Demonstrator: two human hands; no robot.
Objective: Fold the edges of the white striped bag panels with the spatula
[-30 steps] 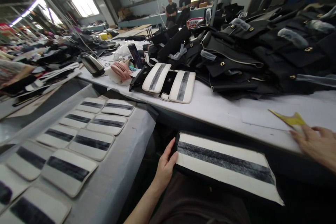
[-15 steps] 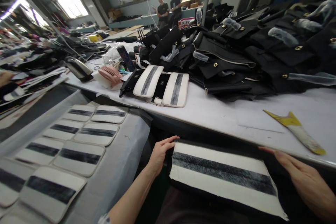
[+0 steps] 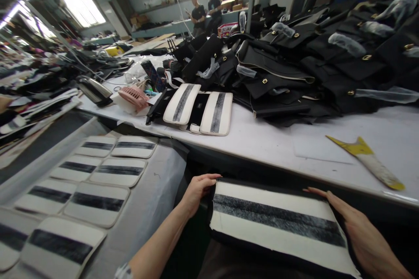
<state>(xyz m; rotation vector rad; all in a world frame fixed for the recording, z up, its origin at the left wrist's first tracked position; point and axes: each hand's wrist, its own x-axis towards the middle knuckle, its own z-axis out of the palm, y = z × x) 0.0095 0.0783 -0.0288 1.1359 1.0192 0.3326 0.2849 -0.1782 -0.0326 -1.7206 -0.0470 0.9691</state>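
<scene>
A long cream panel [image 3: 281, 237] with a dark grey band lies on a black piece, low in front of me. My left hand [image 3: 199, 187] is closed at its upper left corner, fingers on the far edge. My right hand [image 3: 352, 220] rests along the right end, its fingers stretched out over the far right corner. The thumb of this hand is hidden. Smaller cream pieces with dark bands [image 3: 96, 204] lie in rows on a grey covered surface [image 3: 153, 209] at the left.
On the white table [image 3: 262, 144] are two banded cream flaps [image 3: 216, 113], a pink fan [image 3: 133, 96], a metal kettle [image 3: 94, 91] and a yellow-ended scraper-like tool [image 3: 368, 159]. Black bags [image 3: 284, 69] are piled behind. Two people [image 3: 206, 11] sit at the back.
My right hand has moved left and in against the panel's right end. My left hand keeps its hold on the left corner. The view has shifted slightly.
</scene>
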